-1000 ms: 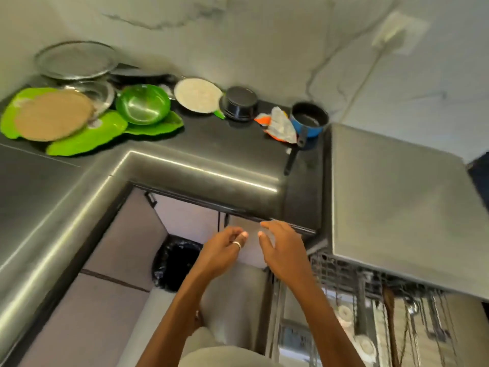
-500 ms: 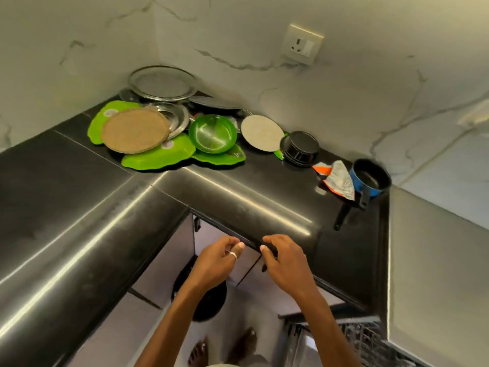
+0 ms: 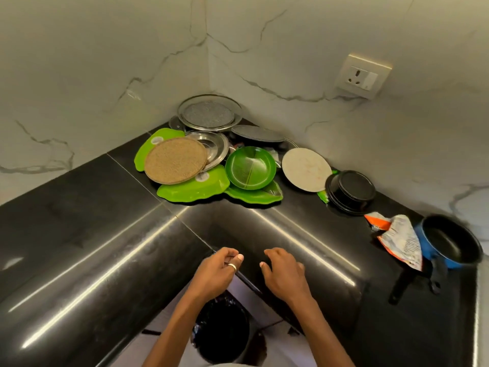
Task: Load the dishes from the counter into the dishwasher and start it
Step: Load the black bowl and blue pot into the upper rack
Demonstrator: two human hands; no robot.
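The dishes [image 3: 211,154] are lying piled in the corner of the counter [image 3: 105,234], upper centre of the frame (none looks loaded yet). The left hand [image 3: 215,274] and right hand [image 3: 284,274] are hovering at lower centre, slightly apart, loosely curled and holding nothing, so the loading seems barely begun.

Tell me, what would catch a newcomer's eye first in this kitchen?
The bright green bowl and leaf-shaped green plates stand out, piled with steel plates in the corner of the black counter. To the right sits a blue saucepan beside a crumpled wrapper. Nearest the camera, the left hand and right hand hover empty over the counter's edge.
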